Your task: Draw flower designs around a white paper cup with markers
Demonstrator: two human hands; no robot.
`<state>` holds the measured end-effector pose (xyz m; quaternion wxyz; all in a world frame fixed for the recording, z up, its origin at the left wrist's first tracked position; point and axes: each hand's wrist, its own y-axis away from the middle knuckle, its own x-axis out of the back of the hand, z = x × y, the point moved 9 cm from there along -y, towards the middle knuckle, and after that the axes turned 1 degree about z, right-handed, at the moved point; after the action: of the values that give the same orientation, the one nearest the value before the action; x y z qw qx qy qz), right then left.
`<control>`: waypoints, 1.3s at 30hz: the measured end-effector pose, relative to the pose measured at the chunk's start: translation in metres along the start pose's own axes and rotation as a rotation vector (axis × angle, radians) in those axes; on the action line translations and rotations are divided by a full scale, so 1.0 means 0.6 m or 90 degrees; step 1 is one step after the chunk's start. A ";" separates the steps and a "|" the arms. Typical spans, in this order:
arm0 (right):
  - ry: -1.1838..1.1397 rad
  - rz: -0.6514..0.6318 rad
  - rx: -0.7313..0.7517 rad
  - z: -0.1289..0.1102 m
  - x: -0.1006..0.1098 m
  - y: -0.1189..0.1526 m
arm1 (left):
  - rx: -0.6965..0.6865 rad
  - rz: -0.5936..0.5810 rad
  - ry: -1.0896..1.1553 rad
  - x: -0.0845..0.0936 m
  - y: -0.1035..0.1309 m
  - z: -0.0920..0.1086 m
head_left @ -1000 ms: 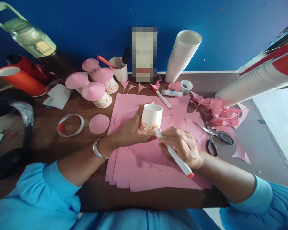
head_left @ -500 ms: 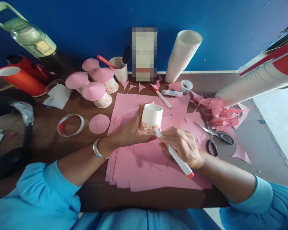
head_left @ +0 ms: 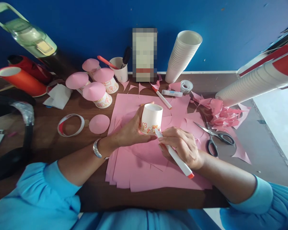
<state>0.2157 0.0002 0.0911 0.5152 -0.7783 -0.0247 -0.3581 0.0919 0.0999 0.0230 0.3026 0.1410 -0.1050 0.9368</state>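
Observation:
My left hand (head_left: 131,127) is closed round a white paper cup (head_left: 152,115), held upside down above the pink paper sheets (head_left: 139,166). Orange and red flowers are drawn along the cup's lower rim. In my right hand (head_left: 182,145) is a white felt-tip marker (head_left: 178,160) with an orange end, pinched between thumb and fingers. Its tip touches or nearly touches the flowers near the rim. Another white marker (head_left: 164,99) lies on the sheets behind the cup.
Left are decorated cups with pink cone tops (head_left: 94,91), a loose pink cone (head_left: 99,124) and a tape ring (head_left: 71,125). Scissors (head_left: 212,135) and crumpled pink scraps (head_left: 224,113) lie right. A cup stack (head_left: 184,54), glue stick (head_left: 172,93) and pen cup (head_left: 121,72) stand or lie behind.
The marker tip has shifted very slightly along the cup's flowers. Both hands keep the same grip, and the other things stay put.

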 end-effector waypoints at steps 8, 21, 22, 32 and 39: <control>-0.002 0.000 -0.007 0.003 0.000 0.002 | 0.001 -0.004 0.007 0.000 0.002 -0.005; -0.011 0.003 -0.010 0.002 0.001 0.001 | 0.004 -0.003 0.005 0.000 0.001 -0.005; -0.011 0.002 -0.011 0.002 0.001 0.001 | 0.003 -0.002 0.006 0.000 0.001 -0.004; 0.009 0.004 -0.003 0.000 0.001 -0.003 | 0.004 0.004 0.024 0.001 0.000 -0.005; 0.005 0.000 0.010 -0.002 0.001 -0.006 | -0.003 0.011 0.015 0.002 -0.001 0.002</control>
<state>0.2141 0.0005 0.0948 0.5211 -0.7728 -0.0253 -0.3613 0.0918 0.1009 0.0243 0.2959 0.1281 -0.1047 0.9408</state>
